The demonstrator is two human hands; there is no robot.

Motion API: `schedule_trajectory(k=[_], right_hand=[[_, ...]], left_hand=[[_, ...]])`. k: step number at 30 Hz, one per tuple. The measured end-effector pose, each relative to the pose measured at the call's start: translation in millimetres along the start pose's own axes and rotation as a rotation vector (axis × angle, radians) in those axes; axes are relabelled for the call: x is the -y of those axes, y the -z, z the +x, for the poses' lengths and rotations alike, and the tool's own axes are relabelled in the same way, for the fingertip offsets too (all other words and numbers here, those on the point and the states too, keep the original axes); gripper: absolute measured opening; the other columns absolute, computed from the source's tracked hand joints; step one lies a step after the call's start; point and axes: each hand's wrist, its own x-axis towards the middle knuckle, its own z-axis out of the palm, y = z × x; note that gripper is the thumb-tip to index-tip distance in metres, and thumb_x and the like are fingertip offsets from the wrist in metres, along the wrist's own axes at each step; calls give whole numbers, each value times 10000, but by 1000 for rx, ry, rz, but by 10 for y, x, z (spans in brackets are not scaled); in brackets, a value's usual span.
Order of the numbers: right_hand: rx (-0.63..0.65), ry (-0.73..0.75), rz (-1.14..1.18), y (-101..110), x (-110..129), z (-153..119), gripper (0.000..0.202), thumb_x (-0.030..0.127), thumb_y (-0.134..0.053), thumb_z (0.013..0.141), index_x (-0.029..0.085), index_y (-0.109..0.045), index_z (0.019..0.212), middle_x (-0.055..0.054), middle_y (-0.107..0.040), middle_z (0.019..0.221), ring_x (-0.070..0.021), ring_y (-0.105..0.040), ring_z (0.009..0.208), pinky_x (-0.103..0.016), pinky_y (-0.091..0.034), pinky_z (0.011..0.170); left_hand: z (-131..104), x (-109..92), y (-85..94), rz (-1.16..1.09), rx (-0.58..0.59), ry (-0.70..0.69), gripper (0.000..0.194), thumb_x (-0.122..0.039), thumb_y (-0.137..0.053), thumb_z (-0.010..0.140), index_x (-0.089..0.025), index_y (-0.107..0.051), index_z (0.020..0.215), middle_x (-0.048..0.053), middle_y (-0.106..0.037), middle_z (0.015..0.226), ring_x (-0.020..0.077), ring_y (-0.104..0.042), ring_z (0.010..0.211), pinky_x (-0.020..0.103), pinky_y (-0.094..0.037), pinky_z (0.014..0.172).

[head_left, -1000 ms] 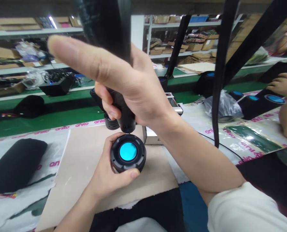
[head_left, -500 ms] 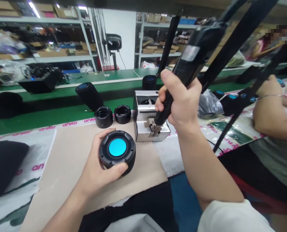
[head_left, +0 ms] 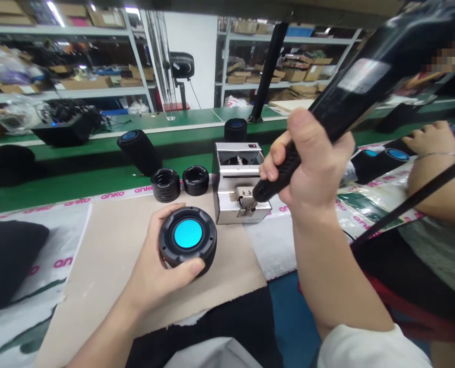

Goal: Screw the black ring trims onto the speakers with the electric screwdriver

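My left hand (head_left: 162, 260) is wrapped round a black cylindrical speaker (head_left: 208, 251) with a bright blue disc on its top, held upright over a brown cardboard sheet (head_left: 105, 255). In my right hand (head_left: 312, 158) is a black power screwdriver (head_left: 354, 92), its body slanting up to the right. Its lower end is in front of a silver metal box machine (head_left: 231, 204), near the small bracket on that machine's front. Whether the tip touches the bracket I cannot tell. Two black rings (head_left: 165, 185) (head_left: 196, 180) stand behind the speaker.
Black cylinders (head_left: 137, 151) (head_left: 235, 130) stand on the green bench (head_left: 189, 145). A dark fabric-like object (head_left: 13, 260) lies at the left. Another person's arm (head_left: 438, 174) and more blue-topped cylinders (head_left: 396, 156) are at the right. A thin black bar (head_left: 415, 202) slants across the right side.
My right hand and the screwdriver have moved right, and the tool leans over more. The machine's top shows more fully. My left hand still holds the speaker in nearly the same place.
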Motion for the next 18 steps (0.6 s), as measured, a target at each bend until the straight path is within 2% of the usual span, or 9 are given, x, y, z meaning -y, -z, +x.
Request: schedule_trajectory(k=[6, 11, 12, 16, 18], right_hand=[[32, -25, -68, 2, -228, -73, 322, 398, -860, 887, 239, -592, 809, 58, -530, 567, -131, -467, 373, -291, -360, 359], [111, -263, -91, 100, -308, -163, 399, 445, -900, 840, 230, -567, 795, 57, -541, 544, -135, -465, 348, -278, -367, 335], [103, -244, -83, 104, -277, -173, 382, 433, -891, 849, 228, -574, 790, 56, -541, 544, -134, -462, 350, -279, -370, 339], [25, -21, -31, 45, -117, -173, 300, 390, -845, 892, 250, -605, 778, 51, -516, 573, -140, -449, 383, -319, -358, 370], [3, 9, -43, -2, -85, -158, 294, 377, -860, 877, 265, -605, 783, 52, -505, 575, -147, -451, 392, -335, -340, 383]], left_hand=[[9, 1, 18, 23, 23, -16, 817, -509, -910, 742, -250, -515, 1409, 119, -667, 1348, 346, -694, 1231, 448, -583, 1007], [21, -33, -5, 12, 9, 0, 809, -521, -906, 743, -251, -516, 1398, 111, -685, 1310, 334, -713, 1189, 434, -599, 971], [20, -34, -6, 16, 10, -7, 811, -522, -909, 741, -253, -517, 1398, 108, -685, 1311, 331, -713, 1190, 431, -599, 972], [17, -12, 12, 55, 4, -51, 803, -533, -904, 746, -259, -525, 1399, 102, -673, 1333, 335, -701, 1214, 430, -593, 981], [19, 2, 26, 77, 10, -54, 793, -526, -893, 765, -262, -518, 1412, 103, -667, 1343, 340, -700, 1218, 435, -593, 977]])
